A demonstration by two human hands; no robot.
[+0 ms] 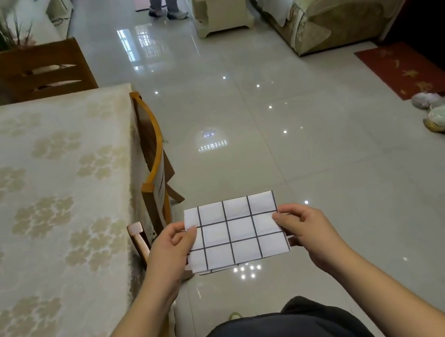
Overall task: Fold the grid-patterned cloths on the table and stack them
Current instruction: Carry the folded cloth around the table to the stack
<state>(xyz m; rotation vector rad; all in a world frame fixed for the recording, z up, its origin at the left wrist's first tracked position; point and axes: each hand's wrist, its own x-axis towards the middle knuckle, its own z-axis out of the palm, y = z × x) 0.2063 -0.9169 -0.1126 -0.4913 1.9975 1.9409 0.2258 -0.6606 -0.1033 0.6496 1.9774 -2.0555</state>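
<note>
A white cloth with a black grid (pixel 236 232), folded into a small flat rectangle, hangs in the air over the tiled floor, to the right of the table. My left hand (pixel 169 247) pinches its left edge, thumb on top. My right hand (pixel 303 225) pinches its right edge the same way. The table (pixel 47 193) with its beige flowered cover fills the left side; no other grid cloth shows on the part in view.
A wooden chair (pixel 151 161) stands tucked at the table's right edge, another (pixel 39 71) at its far end. A small stool (pixel 138 237) stands by my left hand. A person stands far off near a coffee table (pixel 221 5). A sofa (pixel 335 4) is at the right.
</note>
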